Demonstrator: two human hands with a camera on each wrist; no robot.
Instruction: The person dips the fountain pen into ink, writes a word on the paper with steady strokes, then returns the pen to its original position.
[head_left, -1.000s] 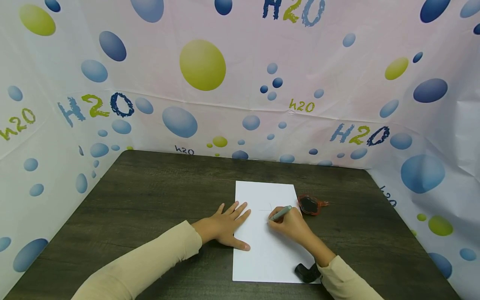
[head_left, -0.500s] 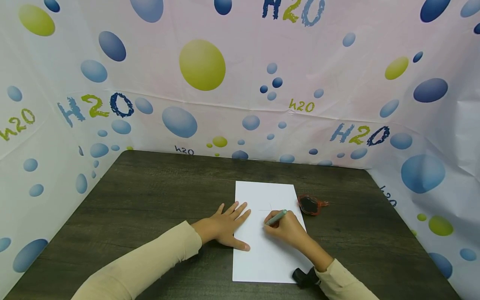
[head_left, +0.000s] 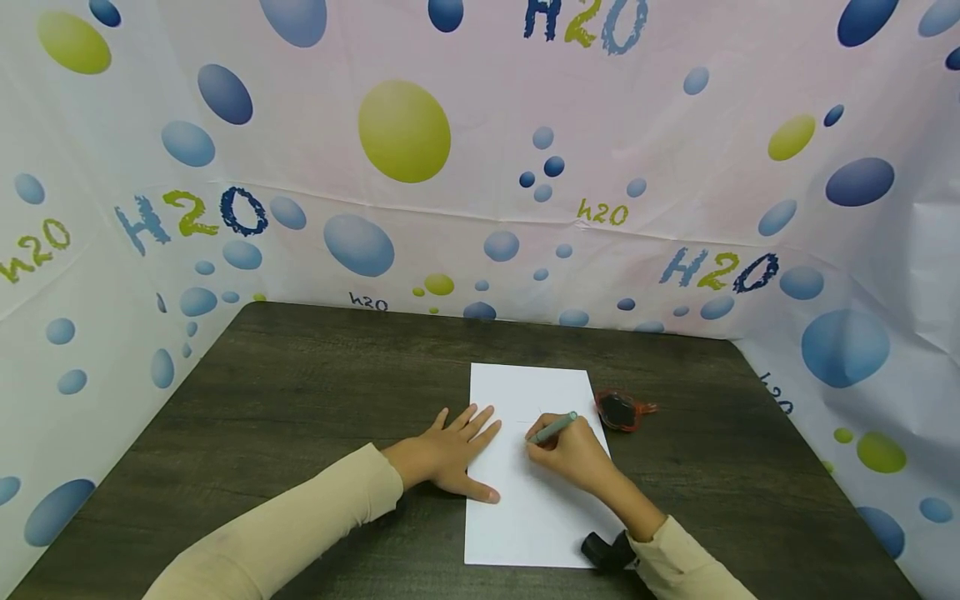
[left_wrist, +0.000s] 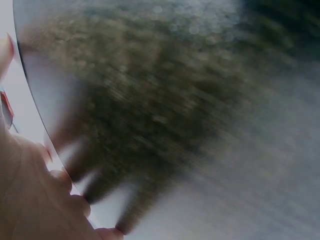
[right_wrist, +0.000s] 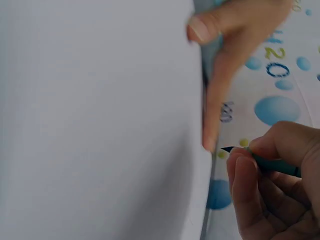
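Observation:
A sheet of white paper (head_left: 517,525) lies on the table, with faint thin lines in its upper half. My left hand (head_left: 450,458) rests flat over its left edge, fingers spread and thumb on the sheet; the left wrist view shows the palm side (left_wrist: 30,185) at close range. Over the middle of the sheet, my right hand (head_left: 573,454) pinches a teal pen (head_left: 553,427), tilted with its tip down toward the paper. In the right wrist view thumb and fingertips hold the pen (right_wrist: 277,166) close behind its dark tip.
Red-orange sunglasses (head_left: 619,411) with a dark lens lie just beyond the paper's right edge. A black device (head_left: 603,550) sits at my right wrist, over the sheet's lower right corner. Patterned sheeting (head_left: 405,250) encloses the dark wooden table (head_left: 337,358) at back and sides.
My right hand, with the pen, has shifted left over the paper, first slightly toward me, then slightly back up. The left hand and the paper have stayed in place.

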